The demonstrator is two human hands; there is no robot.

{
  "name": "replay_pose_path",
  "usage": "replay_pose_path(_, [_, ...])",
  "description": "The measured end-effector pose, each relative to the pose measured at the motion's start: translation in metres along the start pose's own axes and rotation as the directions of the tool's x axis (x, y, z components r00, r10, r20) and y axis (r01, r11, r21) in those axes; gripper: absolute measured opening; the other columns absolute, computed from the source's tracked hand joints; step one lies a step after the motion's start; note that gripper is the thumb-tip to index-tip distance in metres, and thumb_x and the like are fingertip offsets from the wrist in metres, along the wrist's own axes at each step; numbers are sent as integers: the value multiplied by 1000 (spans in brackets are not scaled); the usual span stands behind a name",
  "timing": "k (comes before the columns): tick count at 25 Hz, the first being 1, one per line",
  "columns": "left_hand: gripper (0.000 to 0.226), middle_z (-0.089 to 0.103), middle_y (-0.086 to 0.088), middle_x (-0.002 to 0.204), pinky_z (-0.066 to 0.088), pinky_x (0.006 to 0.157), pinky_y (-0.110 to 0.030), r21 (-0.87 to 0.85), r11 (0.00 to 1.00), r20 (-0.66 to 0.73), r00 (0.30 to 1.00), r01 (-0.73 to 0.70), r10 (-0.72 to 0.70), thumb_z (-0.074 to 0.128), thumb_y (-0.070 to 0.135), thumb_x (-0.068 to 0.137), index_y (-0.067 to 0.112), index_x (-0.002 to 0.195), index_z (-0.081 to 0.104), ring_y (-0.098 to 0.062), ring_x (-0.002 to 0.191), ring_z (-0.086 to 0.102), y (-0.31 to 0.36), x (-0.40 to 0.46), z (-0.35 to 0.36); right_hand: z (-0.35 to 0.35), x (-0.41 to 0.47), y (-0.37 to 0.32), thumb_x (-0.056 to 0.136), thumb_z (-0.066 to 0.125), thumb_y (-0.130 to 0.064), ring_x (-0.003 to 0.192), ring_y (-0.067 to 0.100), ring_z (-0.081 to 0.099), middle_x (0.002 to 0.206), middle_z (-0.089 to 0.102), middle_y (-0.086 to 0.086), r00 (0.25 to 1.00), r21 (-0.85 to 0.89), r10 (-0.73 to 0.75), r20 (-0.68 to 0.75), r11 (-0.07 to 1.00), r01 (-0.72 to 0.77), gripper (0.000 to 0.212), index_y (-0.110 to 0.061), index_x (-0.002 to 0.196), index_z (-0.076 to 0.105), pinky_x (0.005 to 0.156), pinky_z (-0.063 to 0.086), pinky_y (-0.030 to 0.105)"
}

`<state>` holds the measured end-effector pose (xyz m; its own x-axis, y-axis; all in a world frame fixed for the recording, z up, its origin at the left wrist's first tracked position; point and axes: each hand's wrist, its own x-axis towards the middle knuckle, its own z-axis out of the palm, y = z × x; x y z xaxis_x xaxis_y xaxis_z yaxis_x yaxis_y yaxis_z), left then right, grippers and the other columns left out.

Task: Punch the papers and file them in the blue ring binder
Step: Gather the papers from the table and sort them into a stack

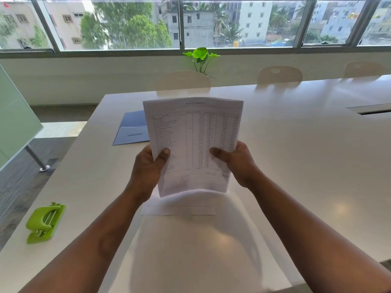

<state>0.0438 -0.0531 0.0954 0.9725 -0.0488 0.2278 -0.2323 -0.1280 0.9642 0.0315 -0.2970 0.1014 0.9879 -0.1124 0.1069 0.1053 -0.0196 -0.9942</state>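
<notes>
- Long white table (296, 144) under a wall of windows, chairs tucked along the far side, and the action sits right in the middle of the view.
- Both hands are up off the table with the papers (193, 142) held upright between them, printed table facing the camera.
- Left hand (148, 166) grips the lower left edge, thumb curled across the front of the sheets, fingers hidden behind.
- Right hand (237, 163) grips the lower right edge the same way, thumb pressed flat on the print.
- Looks like the stack is being squared up; I cannot tell how many sheets are in it.
- One more sheet (179, 210) lies flat on the table just below the held stack.
- Hole punch (45, 222), bright green, sits well apart near the left edge of the table, untouched.
- Blue binder (132, 127) lies open on the table behind the papers, partly hidden by them; no pages visible in it.
- My read: early days. No holes show in the papers, so punching and filing are both still to come.
</notes>
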Motion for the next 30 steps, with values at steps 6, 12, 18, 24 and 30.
replay_pose_path(6, [25, 74, 6, 114, 62, 74, -26, -66, 997, -44, 999, -33, 30, 63, 26, 99, 14, 121, 62, -13, 96, 72, -1, 4, -3, 2, -4, -2, 92, 68, -1, 104, 30, 73, 116, 75, 8, 998, 18, 7, 64, 1000, -8, 24, -11, 113, 73, 92, 59, 52])
replay_pose_path(12, [20, 72, 6, 114, 61, 72, -25, -57, 996, -58, 996, -75, 72, 58, 21, 102, 17, 121, 62, -11, 94, 71, 2, 7, -4, 3, -1, -7, 95, 58, 5, 105, 32, 71, 117, 74, 7, 995, -4, -15, 94, 1000, 16, 30, -18, 109, 71, 89, 60, 51])
replay_pose_path(18, [22, 73, 5, 115, 61, 82, -36, -66, 995, -20, 997, 78, -79, 61, 26, 100, 15, 119, 63, -22, 103, 70, -14, 4, 2, 5, -4, 7, 93, 61, 4, 110, 31, 69, 118, 73, 6, 995, -40, 16, 101, 999, -12, 34, -23, 109, 72, 95, 58, 52])
replay_pose_path(24, [20, 73, 4, 117, 60, 90, -43, -123, 982, 17, 990, 143, -142, 65, 19, 97, 20, 118, 65, -25, 108, 70, -26, -1, 5, 5, -3, 17, 91, 62, 7, 110, 30, 69, 118, 73, 8, 994, -16, 67, 83, 998, -66, 36, -20, 112, 71, 96, 58, 48])
replay_pose_path(30, [19, 73, 7, 117, 60, 86, -41, -96, 987, 9, 991, 131, -130, 63, 18, 100, 20, 118, 65, -25, 103, 70, -35, -1, 7, 5, -2, 23, 89, 61, 12, 107, 29, 71, 118, 73, 8, 994, 44, 97, 56, 994, -99, 39, -14, 117, 70, 89, 61, 39])
